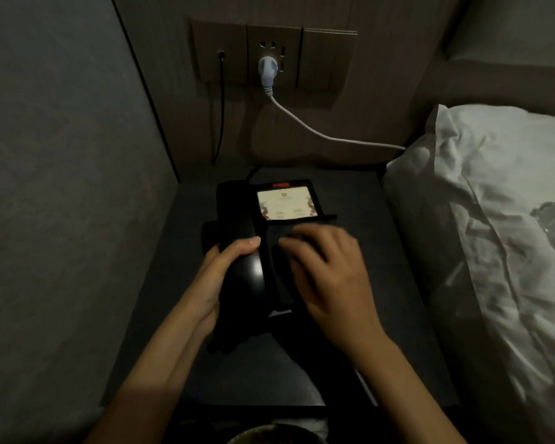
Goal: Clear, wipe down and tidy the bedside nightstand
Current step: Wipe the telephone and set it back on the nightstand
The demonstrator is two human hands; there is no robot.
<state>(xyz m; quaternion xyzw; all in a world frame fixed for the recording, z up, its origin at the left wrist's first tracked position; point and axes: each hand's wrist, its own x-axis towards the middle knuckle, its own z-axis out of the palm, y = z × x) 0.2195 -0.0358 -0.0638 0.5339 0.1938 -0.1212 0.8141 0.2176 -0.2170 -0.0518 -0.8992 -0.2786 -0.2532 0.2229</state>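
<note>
A black desk telephone (282, 200) with a pale label card on its face stands on the dark nightstand (398, 315). My left hand (218, 283) grips the black handset (237, 219) on the phone's left side, thumb over its top. My right hand (330, 267) lies flat over the phone's keypad area, fingers blurred by motion and pressing on what looks like a dark cloth (279, 274). The cloth is hard to tell from the phone in the dim light.
A socket panel (273, 56) on the back wall holds a grey plug (267, 72), its cable running right behind a white pillow (494, 203). A thin black cord (221, 107) hangs at the left. A grey wall closes the left side; the bed lies along the right.
</note>
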